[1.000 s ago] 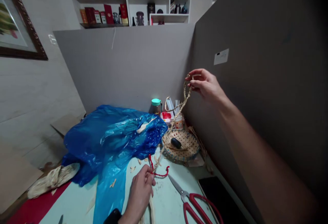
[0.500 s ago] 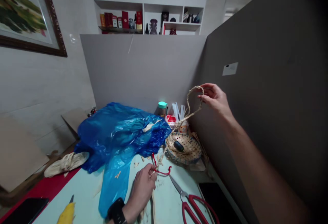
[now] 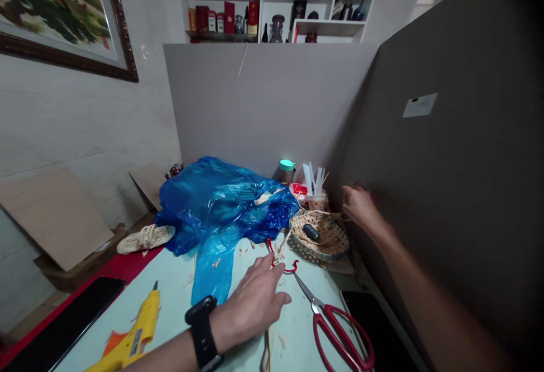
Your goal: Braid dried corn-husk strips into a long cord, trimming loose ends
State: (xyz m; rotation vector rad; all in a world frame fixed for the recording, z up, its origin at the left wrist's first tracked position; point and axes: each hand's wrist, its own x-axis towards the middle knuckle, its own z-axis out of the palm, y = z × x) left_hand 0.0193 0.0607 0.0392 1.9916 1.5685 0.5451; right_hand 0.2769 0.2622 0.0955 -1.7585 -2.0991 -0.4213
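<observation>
Pale-green tabletop lay beneath one straw cord.
Nearest were one yellow glue gun and one pair of red-handled scissors; the left hand spread open beside one red cord; beyond, the straw cord crossed one woven basket to the right hand, closed on it; one white label was illegible.

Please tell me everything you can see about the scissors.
The scissors have grey, metal-looking blades, seemingly closed, and two red handle loops, perhaps plastic. They lie on the pale green tabletop, right of the left hand, which does not touch them. The tip points away from the viewer, near the red cord.
</observation>
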